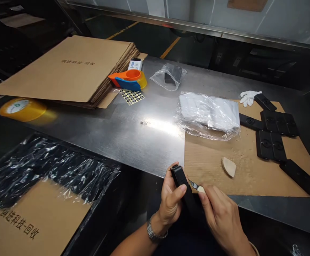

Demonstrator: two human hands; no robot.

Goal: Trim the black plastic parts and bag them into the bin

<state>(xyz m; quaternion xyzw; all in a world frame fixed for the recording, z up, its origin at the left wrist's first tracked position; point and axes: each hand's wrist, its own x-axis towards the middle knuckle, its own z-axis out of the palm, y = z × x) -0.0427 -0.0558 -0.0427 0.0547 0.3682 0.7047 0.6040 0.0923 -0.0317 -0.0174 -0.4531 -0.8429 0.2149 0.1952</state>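
Observation:
My left hand (171, 201) is wrapped round a black flat plastic part (181, 183), held upright at the near edge of the steel table (133, 131). My right hand (220, 213) pinches a small knife (196, 186) whose blade tip touches the part's right edge. Both hands are just in front of a brown cardboard sheet (213, 163) strewn with pale shavings.
Several more black parts (271, 144) lie on the cardboard's right side, with a pale wedge-shaped piece (229, 166), a bag of white items (209, 114) and a white glove (248, 97). Farther left are a stack of flat cartons (64, 69), an orange-blue tape dispenser (128, 79), a sticker sheet (131, 96) and a tape roll (21, 108).

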